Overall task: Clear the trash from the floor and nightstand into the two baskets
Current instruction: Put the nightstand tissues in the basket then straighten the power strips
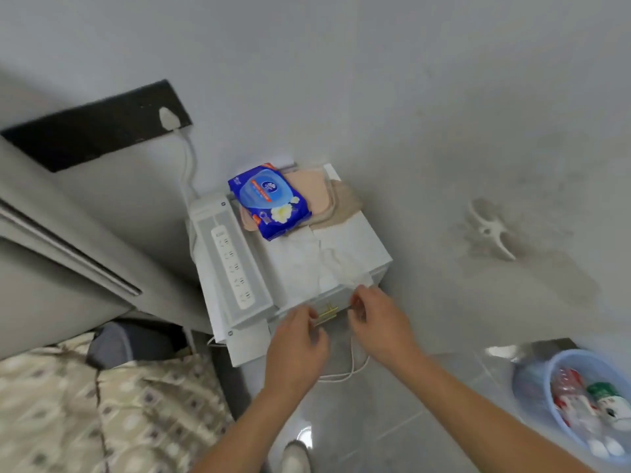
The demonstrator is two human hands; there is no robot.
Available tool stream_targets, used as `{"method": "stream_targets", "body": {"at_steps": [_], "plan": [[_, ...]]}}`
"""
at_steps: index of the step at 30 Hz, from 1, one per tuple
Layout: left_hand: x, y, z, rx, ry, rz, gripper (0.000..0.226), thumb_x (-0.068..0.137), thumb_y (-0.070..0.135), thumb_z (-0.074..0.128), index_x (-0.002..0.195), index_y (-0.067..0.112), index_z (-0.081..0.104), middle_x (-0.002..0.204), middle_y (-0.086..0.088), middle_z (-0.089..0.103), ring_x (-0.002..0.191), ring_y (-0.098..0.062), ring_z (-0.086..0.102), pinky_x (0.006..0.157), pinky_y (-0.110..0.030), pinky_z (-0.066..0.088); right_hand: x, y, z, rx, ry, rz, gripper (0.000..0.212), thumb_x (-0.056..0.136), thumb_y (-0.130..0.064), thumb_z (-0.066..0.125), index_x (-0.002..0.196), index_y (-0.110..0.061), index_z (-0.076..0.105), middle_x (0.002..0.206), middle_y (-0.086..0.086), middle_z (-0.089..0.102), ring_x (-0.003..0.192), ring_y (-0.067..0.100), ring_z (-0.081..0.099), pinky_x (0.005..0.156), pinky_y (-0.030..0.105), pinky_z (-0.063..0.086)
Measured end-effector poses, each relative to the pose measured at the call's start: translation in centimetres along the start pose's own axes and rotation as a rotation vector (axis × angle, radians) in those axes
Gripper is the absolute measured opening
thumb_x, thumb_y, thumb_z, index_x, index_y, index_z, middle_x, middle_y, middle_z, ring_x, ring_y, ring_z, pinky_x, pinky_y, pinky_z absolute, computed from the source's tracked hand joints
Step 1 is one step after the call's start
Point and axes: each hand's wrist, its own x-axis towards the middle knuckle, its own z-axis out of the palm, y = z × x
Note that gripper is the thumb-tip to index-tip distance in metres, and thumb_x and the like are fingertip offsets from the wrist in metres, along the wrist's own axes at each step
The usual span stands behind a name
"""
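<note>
The white nightstand [355, 240] stands against the wall. On it lie a blue wet-wipe pack [269, 199], a beige cloth [324, 192] and crumpled white tissue paper [307, 254]. My left hand [300, 339] and my right hand [379, 319] meet at its front edge, on either side of a gold drawer handle [327, 314]. Both have pinched fingers, and a thin white cable [345, 375] hangs in a loop between and below them. At the far right, a light blue basket [548, 394] on the floor holds plastic bottles and wrappers.
A white power strip [232, 268] lies along the nightstand's left side, with its cord running up to a dark wall panel [95, 128]. A bed with a patterned cover [102, 411] fills the lower left. A white wall hook [491, 230] sticks out at the right. Grey tiled floor [392, 421] lies below.
</note>
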Motion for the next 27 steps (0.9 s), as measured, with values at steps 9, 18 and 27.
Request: {"method": "stream_targets", "body": {"at_steps": [9,18,27], "plan": [[12.4,0.3,0.9,0.358,-0.114,0.111,0.063,0.089,0.021,0.064,0.147,0.019,0.038,0.146,-0.007,0.039,0.127,-0.028,0.046,0.089,-0.039,0.052,10.0,0.7,2.2,-0.346,-0.107,-0.176,0.063,0.090,-0.022,0.069,0.146,-0.033,0.042,0.142,0.006,0.035,0.118,0.033,0.045,0.083,0.047,0.056],[16.4,-2.6,4.6,0.610,-0.228,0.027,0.078,0.083,0.011,0.068,0.151,0.027,0.033,0.156,-0.010,0.022,0.138,-0.036,0.028,0.095,-0.043,0.051,13.5,4.6,3.5,-0.465,-0.180,-0.304,0.054,0.090,-0.014,0.067,0.139,-0.026,0.049,0.134,0.006,0.040,0.114,0.030,0.043,0.071,0.045,0.056],[13.1,-2.2,5.6,0.432,-0.108,0.147,0.020,0.093,0.008,0.052,0.111,0.011,0.058,0.112,-0.010,0.053,0.094,-0.029,0.055,0.071,-0.039,0.048,9.4,7.0,2.3,-0.124,-0.024,-0.177,0.011,0.086,-0.007,0.059,0.097,-0.009,0.057,0.097,0.010,0.060,0.084,0.037,0.059,0.066,0.043,0.045]]}}
